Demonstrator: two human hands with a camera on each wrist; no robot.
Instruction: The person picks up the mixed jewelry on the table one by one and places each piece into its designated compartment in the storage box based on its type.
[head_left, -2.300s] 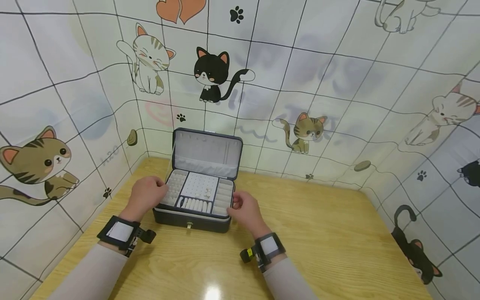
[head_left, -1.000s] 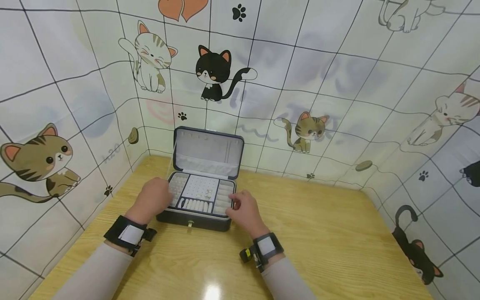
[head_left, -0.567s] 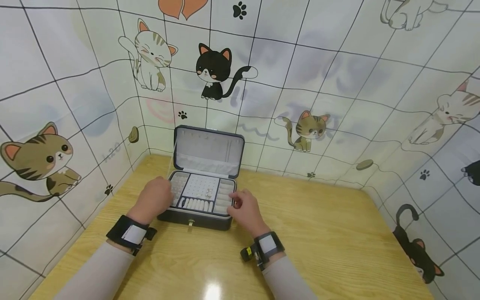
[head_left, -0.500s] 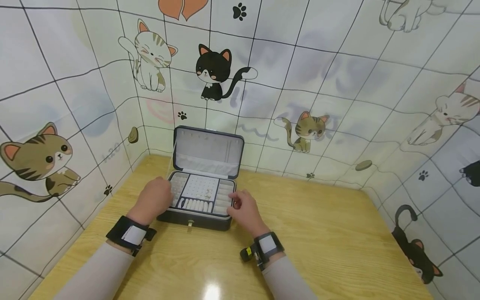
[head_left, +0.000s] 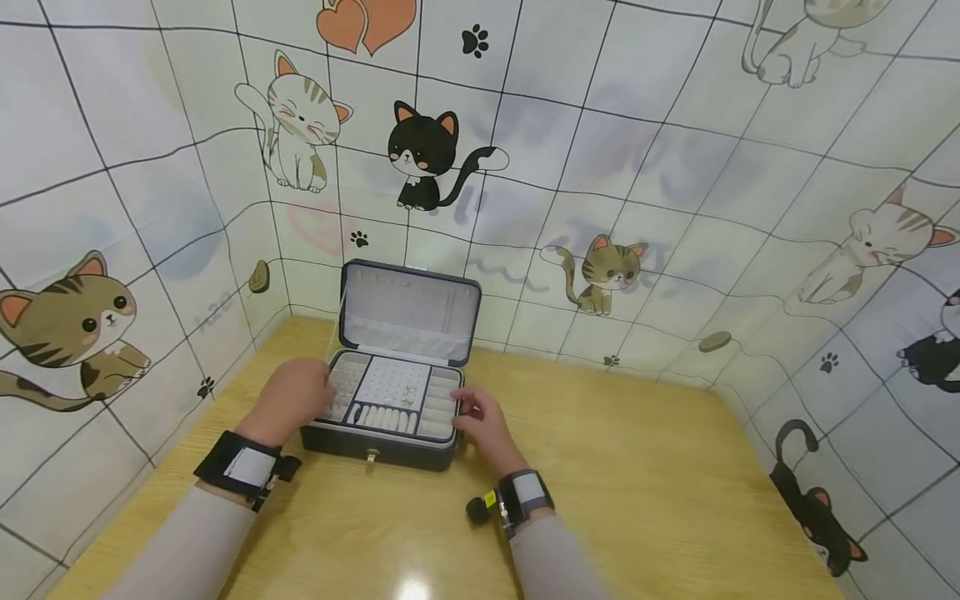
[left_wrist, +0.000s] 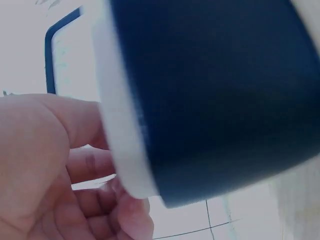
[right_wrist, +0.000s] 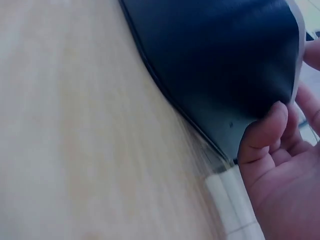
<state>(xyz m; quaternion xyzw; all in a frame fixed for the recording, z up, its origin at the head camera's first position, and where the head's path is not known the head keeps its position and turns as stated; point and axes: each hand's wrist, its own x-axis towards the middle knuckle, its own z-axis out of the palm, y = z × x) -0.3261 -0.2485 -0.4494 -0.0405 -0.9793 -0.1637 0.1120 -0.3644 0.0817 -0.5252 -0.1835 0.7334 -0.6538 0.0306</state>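
Observation:
A dark navy jewelry box [head_left: 337, 443] stands on the table with its lid [head_left: 408, 310] raised. Inside lies a pale tray with a dotted panel [head_left: 390, 379], white ring rolls [head_left: 386, 418] and small compartments; a few small pieces sit on the panel. My left hand [head_left: 294, 398] grips the box's left side, fingers curled at the white rim in the left wrist view. At the right side, my right hand [head_left: 486, 429] pinches the rim, thumb against the dark outer wall [right_wrist: 215, 55] in the right wrist view. Some fingertips are hidden.
A gold clasp [head_left: 372, 456] is on the box's front. The wooden table [head_left: 600, 467] extends to the right and front. Cat-print cloth walls [head_left: 525, 208] rise behind and at both sides, close to the raised lid.
The left hand has gone from reaching over the tray's left edge to curling at the box's side. Both hands stay at the box. The head view has tilted slightly.

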